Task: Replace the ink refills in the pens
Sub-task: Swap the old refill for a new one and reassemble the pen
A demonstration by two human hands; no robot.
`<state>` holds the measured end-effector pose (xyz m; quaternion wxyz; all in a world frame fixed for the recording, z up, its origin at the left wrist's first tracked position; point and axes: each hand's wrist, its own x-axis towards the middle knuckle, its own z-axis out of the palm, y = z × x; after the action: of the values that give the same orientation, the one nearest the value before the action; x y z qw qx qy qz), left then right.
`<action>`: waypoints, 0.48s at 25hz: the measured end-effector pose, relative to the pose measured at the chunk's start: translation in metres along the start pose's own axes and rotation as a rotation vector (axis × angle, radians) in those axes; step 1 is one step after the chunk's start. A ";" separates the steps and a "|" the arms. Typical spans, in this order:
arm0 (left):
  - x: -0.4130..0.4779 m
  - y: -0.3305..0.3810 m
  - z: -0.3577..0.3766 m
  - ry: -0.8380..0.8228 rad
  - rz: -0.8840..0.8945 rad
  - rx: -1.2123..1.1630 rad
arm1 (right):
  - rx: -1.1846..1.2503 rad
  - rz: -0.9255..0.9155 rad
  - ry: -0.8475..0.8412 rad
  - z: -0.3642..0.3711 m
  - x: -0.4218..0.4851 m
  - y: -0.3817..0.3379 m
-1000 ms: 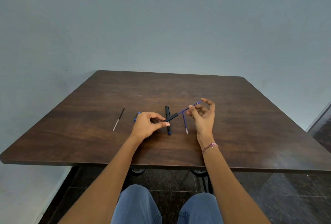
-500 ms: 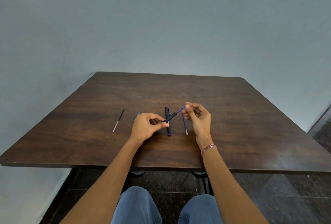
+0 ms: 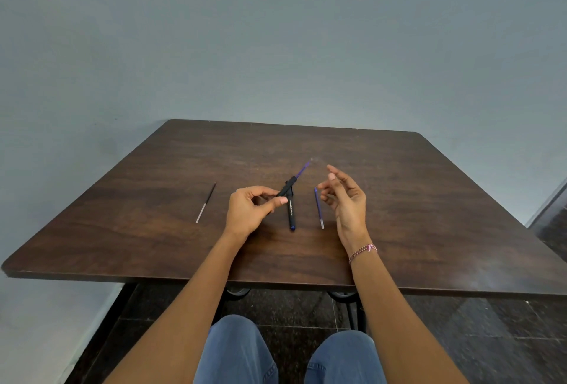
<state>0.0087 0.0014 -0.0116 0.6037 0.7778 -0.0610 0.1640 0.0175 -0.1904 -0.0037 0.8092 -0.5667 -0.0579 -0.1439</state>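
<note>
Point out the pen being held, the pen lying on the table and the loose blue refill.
Held pen point(image 3: 287, 188): head view, black barrel near its open end.
Lying pen point(image 3: 291, 213): head view, mid-barrel, on the printing.
Loose blue refill point(image 3: 318, 207): head view, middle of the tube.

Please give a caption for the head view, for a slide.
Left hand holds a pen barrel with a blue refill protruding; right hand open.

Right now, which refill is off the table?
The purple refill in the barrel the left hand holds; the black refill and blue refill lie on the table.
</note>
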 end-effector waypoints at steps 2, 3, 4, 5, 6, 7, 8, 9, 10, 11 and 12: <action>0.001 -0.001 -0.002 0.094 -0.034 -0.069 | -0.005 0.004 0.013 0.000 0.000 0.000; 0.001 -0.001 -0.003 0.142 -0.052 -0.091 | -0.007 0.006 0.015 0.000 0.000 0.000; 0.002 -0.002 -0.004 0.189 -0.064 -0.099 | -0.006 0.008 0.019 0.000 0.000 0.000; 0.002 -0.002 -0.005 0.234 -0.067 -0.097 | -0.001 0.010 0.024 0.000 0.001 0.000; 0.003 -0.003 -0.006 0.281 -0.066 -0.097 | 0.004 0.011 0.029 0.000 0.001 0.000; 0.003 -0.003 -0.007 0.332 -0.068 -0.107 | 0.007 0.010 0.029 0.000 0.002 0.000; 0.004 -0.004 -0.008 0.385 -0.077 -0.125 | 0.006 0.004 0.029 0.000 0.001 0.001; 0.005 -0.005 -0.010 0.436 -0.089 -0.143 | 0.000 -0.010 0.034 0.000 0.001 0.001; 0.005 -0.007 -0.012 0.479 -0.100 -0.151 | -0.008 -0.031 0.049 0.001 0.002 0.002; 0.006 -0.008 -0.013 0.508 -0.109 -0.148 | -0.017 -0.060 0.076 0.001 0.002 0.001; 0.007 -0.008 -0.013 0.526 -0.112 -0.140 | -0.030 -0.091 0.106 0.002 0.004 0.000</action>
<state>0.0151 0.0168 -0.0141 0.6590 0.6671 0.1299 0.3222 0.0216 -0.1890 -0.0021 0.7951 -0.5672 -0.0386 -0.2111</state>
